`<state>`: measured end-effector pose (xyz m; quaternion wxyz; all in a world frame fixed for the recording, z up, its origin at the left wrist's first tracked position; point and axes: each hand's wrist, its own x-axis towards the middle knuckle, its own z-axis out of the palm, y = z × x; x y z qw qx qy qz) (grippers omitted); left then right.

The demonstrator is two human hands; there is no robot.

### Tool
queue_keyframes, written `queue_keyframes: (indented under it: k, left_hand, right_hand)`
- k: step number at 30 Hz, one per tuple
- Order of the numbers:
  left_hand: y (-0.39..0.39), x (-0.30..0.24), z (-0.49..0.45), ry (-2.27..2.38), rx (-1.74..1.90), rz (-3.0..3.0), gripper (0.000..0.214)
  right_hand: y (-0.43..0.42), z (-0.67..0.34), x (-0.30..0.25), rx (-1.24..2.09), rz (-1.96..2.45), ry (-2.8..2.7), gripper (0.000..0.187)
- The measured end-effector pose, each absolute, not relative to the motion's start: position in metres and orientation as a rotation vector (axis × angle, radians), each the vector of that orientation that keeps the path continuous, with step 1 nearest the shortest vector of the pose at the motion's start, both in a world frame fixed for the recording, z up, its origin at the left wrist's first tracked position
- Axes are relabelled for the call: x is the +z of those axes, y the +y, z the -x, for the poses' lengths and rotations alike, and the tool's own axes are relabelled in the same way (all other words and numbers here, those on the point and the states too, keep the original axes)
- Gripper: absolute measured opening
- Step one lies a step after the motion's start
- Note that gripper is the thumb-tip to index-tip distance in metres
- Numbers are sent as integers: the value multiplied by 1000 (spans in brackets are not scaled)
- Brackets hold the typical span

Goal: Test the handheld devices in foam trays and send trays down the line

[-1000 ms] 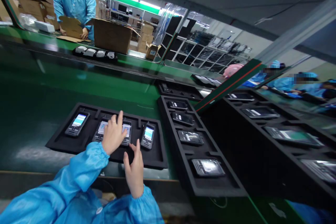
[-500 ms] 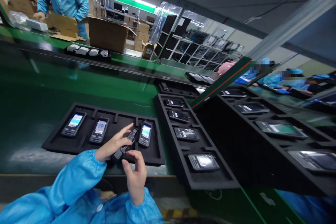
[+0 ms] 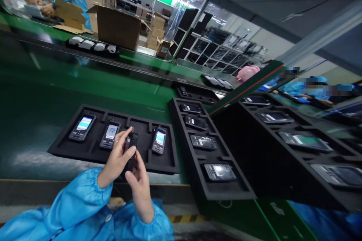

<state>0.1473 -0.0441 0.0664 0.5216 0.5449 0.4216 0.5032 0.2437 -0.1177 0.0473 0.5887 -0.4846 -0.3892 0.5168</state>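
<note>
Handset (image 3: 135, 138), one, in the left hand's (image 3: 115, 160) grip; right hand (image 3: 140, 185) alongside, hold unclear; three lit handsets (image 3: 110, 134) in one tray (image 3: 140, 125).

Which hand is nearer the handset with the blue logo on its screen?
Left. In view, the left hand is just lower right of the logo handset; the right hand is farther right and lower, past the left hand.

The tabletop (image 3: 31, 99) has a glossy green surface with pale reflections. A black compartmented tray (image 3: 166, 167) lies flat on it, near the front edge. A second black tray (image 3: 204, 156) stands just to its right, oriented front to back.
</note>
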Motion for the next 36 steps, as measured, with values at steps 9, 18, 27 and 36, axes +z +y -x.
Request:
queue_keyframes:
  k: [9,18,27,36]
  left_hand:
    - [-41,66,-117,636,869,-1217,93]
    - [-40,69,-115,572,805,-1206,91]
    - [-43,71,-114,616,837,-1316,82]
    - [-37,72,-112,570,800,-1175,75]
  right_hand:
    - [-115,-243,50,1354,956,-870,68]
    - [-114,-245,46,1328,1015,-875,72]
    - [-117,-245,48,1347,1044,-779,67]
    - [-117,-251,57,1302,1082,-832,63]
